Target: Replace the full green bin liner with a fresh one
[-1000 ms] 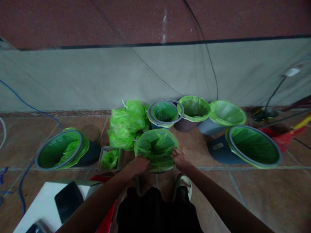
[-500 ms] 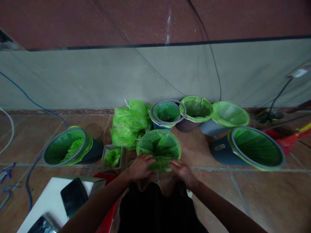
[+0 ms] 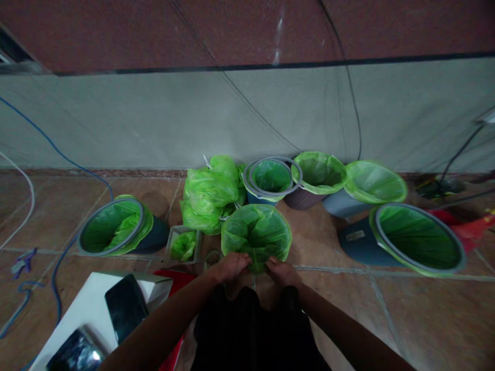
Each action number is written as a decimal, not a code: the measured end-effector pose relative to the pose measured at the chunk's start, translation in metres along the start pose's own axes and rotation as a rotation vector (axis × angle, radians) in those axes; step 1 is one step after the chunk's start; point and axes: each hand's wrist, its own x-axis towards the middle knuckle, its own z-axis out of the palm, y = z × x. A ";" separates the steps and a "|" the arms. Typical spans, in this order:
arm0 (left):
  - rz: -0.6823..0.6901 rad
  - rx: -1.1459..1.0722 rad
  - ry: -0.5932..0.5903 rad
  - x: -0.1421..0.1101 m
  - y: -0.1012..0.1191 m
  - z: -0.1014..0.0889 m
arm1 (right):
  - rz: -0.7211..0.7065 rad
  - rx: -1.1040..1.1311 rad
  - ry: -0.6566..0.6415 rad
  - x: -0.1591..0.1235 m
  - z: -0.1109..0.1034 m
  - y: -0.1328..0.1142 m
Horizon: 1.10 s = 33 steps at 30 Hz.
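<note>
At six o'clock, nearest the camera, both forearms reach forward over dark clothing. The left hand (image 3: 231, 266) and the right hand (image 3: 281, 271) meet at the near rim of a small bin lined with a green plastic bag (image 3: 256, 234); the fingers of both curl closed on the liner's edge, though the grip itself is partly hidden behind the knuckles. That bin stands on the tiled floor (image 3: 406, 319) just ahead of the hands, at the centre.

At eight o'clock lies a white box (image 3: 83, 314) with a dark phone-like slab (image 3: 126, 307) on it. At ten o'clock a square grey container (image 3: 183, 246) holds green plastic, and beyond it a grey-rimmed lined bin (image 3: 116, 232) tips toward the camera. At eleven o'clock sits a pile of tied green bags (image 3: 211, 193). From twelve to two o'clock a row of lined bins stands: a ringed bin (image 3: 270, 178), a brown one (image 3: 319, 175), a grey one (image 3: 373, 184), and a large dark bin (image 3: 417, 238) tilted over. Farthest, the grey wall (image 3: 154, 118) carries thin cables.
</note>
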 end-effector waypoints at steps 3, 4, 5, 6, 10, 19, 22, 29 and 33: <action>0.030 0.088 -0.007 -0.002 -0.001 0.007 | 0.010 -0.055 -0.045 0.000 0.005 -0.001; 0.033 0.120 -0.006 -0.001 -0.001 0.009 | 0.014 -0.064 -0.048 0.000 0.006 -0.001; 0.034 0.148 -0.003 -0.001 0.000 0.010 | 0.017 -0.071 -0.049 0.000 0.006 -0.002; 0.031 0.166 -0.001 0.000 0.000 0.010 | 0.017 -0.074 -0.047 0.000 0.007 -0.003; 0.028 0.208 0.023 0.002 -0.002 0.004 | 0.001 -0.045 -0.014 -0.005 0.005 -0.004; -0.029 0.066 0.133 -0.021 0.005 -0.028 | 0.631 0.999 0.749 -0.025 -0.009 0.041; -0.125 -0.109 0.178 0.004 0.012 -0.037 | 0.890 1.387 0.805 -0.007 -0.010 0.058; -0.263 -0.289 0.085 0.116 0.019 -0.024 | 0.898 1.594 0.808 0.031 0.002 0.070; -0.226 -0.321 0.009 0.151 0.014 0.002 | 0.812 1.653 0.752 0.037 0.003 0.064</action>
